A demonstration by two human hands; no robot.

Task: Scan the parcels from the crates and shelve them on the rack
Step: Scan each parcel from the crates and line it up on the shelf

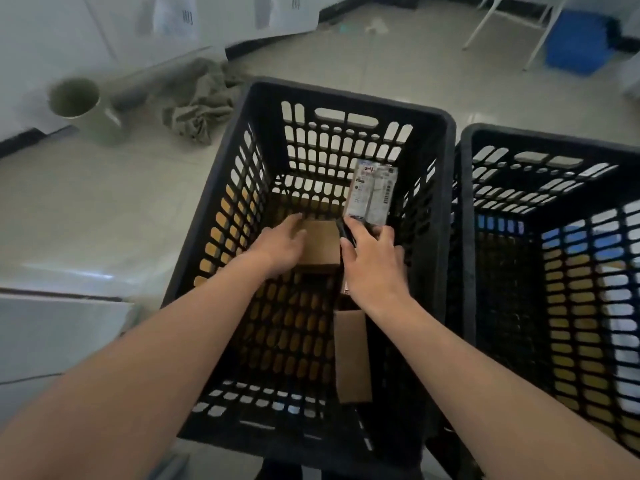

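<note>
Both hands reach down into the near black crate [446, 188]: left hand [282, 245] curls over the edge of a small cardboard parcel [320, 245], right hand [372, 263] grips a dark handheld thing, likely a scanner [346, 230], beside it. Second cardboard parcel [351, 355] lies nearer on the crate floor, white labelled packet [374, 192] leans on the far wall. Another black crate [554, 143] stands just right; farther off on the floor [86, 209] lie a rag [197, 105], a pipe [86, 105] and a blue bin [575, 39].
</note>
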